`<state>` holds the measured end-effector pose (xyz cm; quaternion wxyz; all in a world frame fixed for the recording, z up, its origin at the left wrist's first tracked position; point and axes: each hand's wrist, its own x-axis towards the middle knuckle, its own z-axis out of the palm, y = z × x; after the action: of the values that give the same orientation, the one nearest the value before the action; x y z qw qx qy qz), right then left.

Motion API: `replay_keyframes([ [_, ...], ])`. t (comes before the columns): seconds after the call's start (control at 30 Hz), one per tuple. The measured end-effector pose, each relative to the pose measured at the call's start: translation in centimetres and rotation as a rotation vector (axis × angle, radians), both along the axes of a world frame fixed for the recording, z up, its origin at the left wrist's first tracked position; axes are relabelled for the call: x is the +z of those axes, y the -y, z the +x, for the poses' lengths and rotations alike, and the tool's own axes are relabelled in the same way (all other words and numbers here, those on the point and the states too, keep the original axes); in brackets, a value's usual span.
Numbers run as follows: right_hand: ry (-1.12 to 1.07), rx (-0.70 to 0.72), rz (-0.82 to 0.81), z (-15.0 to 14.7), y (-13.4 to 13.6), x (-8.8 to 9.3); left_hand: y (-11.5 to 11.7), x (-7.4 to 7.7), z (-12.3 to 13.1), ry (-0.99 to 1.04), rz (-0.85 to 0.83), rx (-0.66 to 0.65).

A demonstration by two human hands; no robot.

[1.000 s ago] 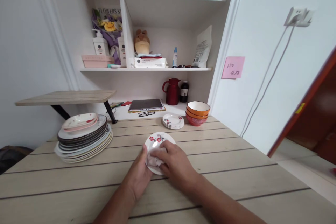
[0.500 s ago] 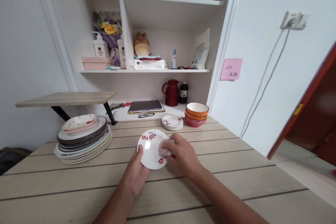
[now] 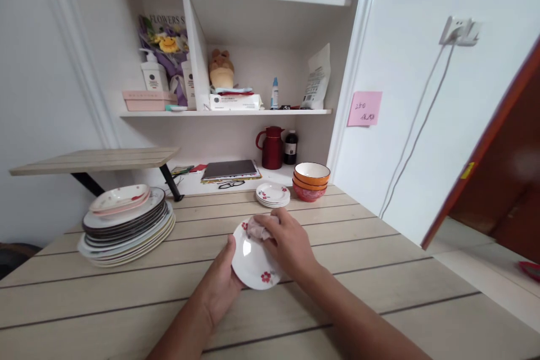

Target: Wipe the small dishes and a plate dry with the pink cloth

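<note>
Over the wooden table (image 3: 379, 270), left hand (image 3: 221, 287) gripping small floral plate (image 3: 253, 264), right hand (image 3: 289, 244) pressing crumpled cloth (image 3: 256, 229) onto it

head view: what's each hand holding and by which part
Left hand holds the small plate by its left rim; right hand presses a crumpled cloth on its far edge.

Your right hand (image 3: 291, 244) hides most of the cloth (image 3: 256, 229) and the far rim of the plate (image 3: 253, 261). The writing on the pink note (image 3: 364, 108) is too small to read.
</note>
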<state>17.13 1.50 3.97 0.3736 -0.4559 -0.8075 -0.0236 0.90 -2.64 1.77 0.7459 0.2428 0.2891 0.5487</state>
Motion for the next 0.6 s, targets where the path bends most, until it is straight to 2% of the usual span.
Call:
replay_keyframes([
  [0.13,0.028,-0.012,-0.004,0.7,-0.4,-0.5,-0.4,0.0,-0.5,0.047,0.035,0.120],
  [0.3,0.070,0.102,-0.052,-0.1,0.3,-1.0,-0.9,-0.2,-1.1,0.117,0.089,0.184],
  [0.47,0.140,0.235,-0.114,-1.1,1.7,-1.0,-0.8,-0.3,-1.1,0.062,0.064,0.101],
  [0.6,0.142,0.215,-0.059,-1.5,1.8,-0.8,-0.5,-0.3,-0.7,-0.021,0.032,-0.009],
])
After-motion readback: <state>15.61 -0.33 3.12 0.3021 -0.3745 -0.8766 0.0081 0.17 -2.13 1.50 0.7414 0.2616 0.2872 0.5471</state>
